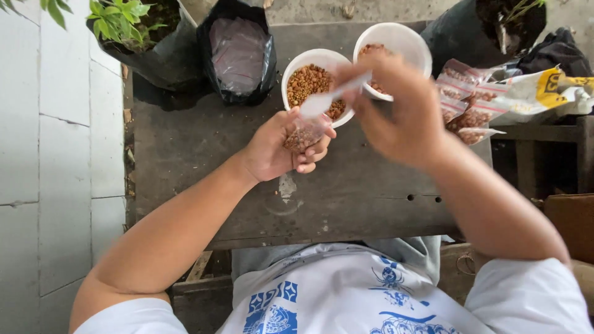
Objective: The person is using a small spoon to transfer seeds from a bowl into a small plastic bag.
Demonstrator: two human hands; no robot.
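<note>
Head view looks down on a dark wooden counter [204, 161] where we count two white bowls. We see the nearer bowl [296, 68] filled with small brown pellets and the second bowl [405, 40], just beside it to the right, with only a few pellets showing at its rim. Our left hand [281, 148] is closed around one small clear bag [304, 135], partly filled with the same brown pellets, held just in front of the nearer bowl. Our right hand [396, 102] pinches one white plastic spoon [328, 99], blurred, its scoop over the bag's mouth. To the right of the bowls lies a pile of filled clear packets [470, 102]; we can make out about five, though they overlap. Behind the bowls stands one black bag [238, 52] holding clear plastic. Two potted plants in black bags sit at the far corners, one on the left [139, 37] and one on the right [495, 28].
</note>
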